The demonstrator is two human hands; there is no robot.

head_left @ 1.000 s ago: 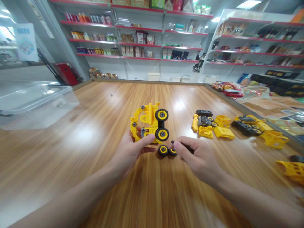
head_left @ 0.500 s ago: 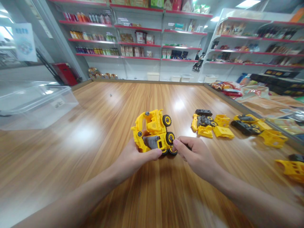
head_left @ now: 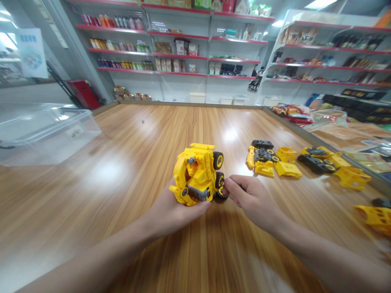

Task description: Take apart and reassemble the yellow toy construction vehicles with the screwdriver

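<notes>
My left hand [head_left: 180, 211] is closed around a yellow toy construction truck [head_left: 198, 171], its thumb along the near side. The truck is tilted, its black wheels with yellow hubs facing right. A curved yellow arm and a grey part show on its left and lower side. My right hand [head_left: 247, 195] is closed in a pinch, its fingertips against the lower wheels [head_left: 220, 180]. Whether those fingertips grip a wheel or some small piece is hidden.
Yellow and black toy vehicle parts [head_left: 264, 156] lie at the right, with more toy parts [head_left: 324, 160] beyond. A clear plastic box [head_left: 49, 134] stands at the left. A tiny object [head_left: 143, 121] lies far back on the wooden table [head_left: 146, 146]. Stocked shelves [head_left: 180, 55] stand behind.
The toy truck has turned in my left hand, so more of its yellow body faces up and the wheels angle away. My right hand has stayed almost in place at the wheels.
</notes>
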